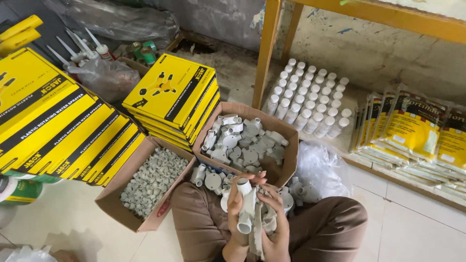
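Observation:
My left hand grips a white plastic pipe junction fitting with round open ends, held upright over my lap. My right hand closes around several more grey-white fittings pressed against the first one. Both hands sit between my knees in brown trousers. Just beyond them stands an open cardboard box filled with similar round junction fittings. More loose fittings lie between that box and my lap.
A second cardboard box of small grey clips stands at left. Stacks of flat yellow boxes rise behind and to the left. White capped bottles stand under a yellow wooden frame. Yellow-and-white packets lean at right.

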